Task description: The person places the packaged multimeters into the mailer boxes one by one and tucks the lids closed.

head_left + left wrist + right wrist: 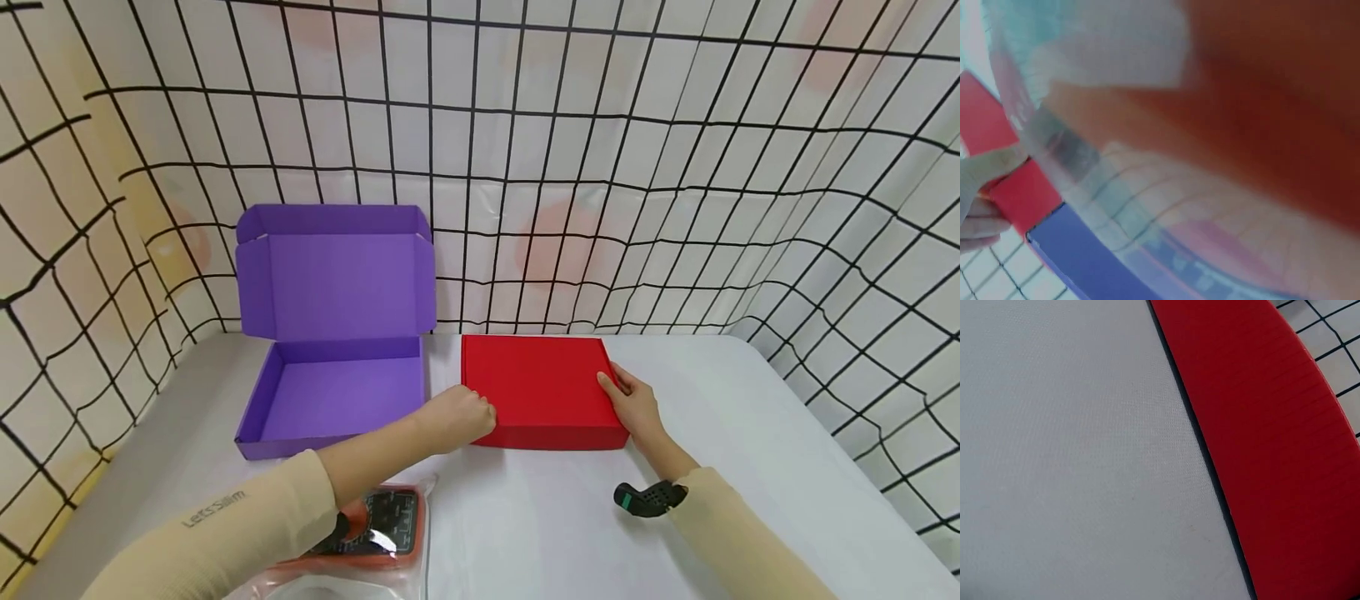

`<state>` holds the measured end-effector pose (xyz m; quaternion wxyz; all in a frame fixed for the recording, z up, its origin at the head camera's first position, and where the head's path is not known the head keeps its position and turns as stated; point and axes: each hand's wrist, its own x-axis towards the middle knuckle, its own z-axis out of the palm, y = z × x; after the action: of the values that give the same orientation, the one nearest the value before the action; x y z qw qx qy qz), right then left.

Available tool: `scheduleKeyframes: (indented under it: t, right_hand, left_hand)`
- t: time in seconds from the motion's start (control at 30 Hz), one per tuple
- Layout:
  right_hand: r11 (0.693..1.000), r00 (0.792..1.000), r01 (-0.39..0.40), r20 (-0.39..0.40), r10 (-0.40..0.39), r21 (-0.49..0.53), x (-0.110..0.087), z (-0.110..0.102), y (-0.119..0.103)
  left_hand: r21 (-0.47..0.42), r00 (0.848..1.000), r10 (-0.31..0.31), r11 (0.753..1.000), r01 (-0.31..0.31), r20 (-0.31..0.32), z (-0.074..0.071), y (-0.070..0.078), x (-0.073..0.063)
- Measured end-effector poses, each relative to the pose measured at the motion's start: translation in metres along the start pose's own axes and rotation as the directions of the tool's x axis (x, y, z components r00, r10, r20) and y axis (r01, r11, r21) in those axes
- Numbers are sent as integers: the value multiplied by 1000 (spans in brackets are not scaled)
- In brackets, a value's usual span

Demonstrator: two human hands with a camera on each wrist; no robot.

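A closed red cardboard box (536,379) lies flat on the white table. My left hand (459,417) grips its front left corner with the fingers curled. In the left wrist view the thumb of that left hand (985,172) lies along the red box (1029,194), the other fingers past its edge. On the opposite side, my right hand (636,404) holds the right edge, thumb on the lid and fingers along the side wall. The right wrist view shows only the front wall of the red box (1266,437) and the tabletop.
Left of the red box stands a purple box (337,400) with its lid raised. Under my left forearm lies an orange-and-black multimeter (382,525) in clear plastic, which blocks much of the left wrist view. A black wire grid (472,179) backs the white table (540,525).
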<state>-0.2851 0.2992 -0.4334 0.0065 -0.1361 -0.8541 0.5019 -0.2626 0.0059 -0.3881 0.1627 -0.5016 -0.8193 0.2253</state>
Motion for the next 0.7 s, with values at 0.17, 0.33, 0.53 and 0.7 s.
scheduleKeyframes:
  t: [0.17,0.33,0.53,0.7]
  right_hand:
    - [986,999,38,-24,-43,-162,-3,-2,-4]
    - [960,996,80,-28,-90,-267,-9,-4,-16]
    - [989,996,68,-48,-75,-130,-9,-9,-45]
    - [998,999,52,-14,-51,38,-10,-7,-70]
  left_hand:
    - [-271,982,-151,946,177,115,-5,-11,-5]
    - [-545,964,-225,796,265,141,-3,-19,-14]
    - [-573,949,-253,756,316,190,-4,-31,-26]
    - [-572,941,-299,748,336,162,-11,-39,-32]
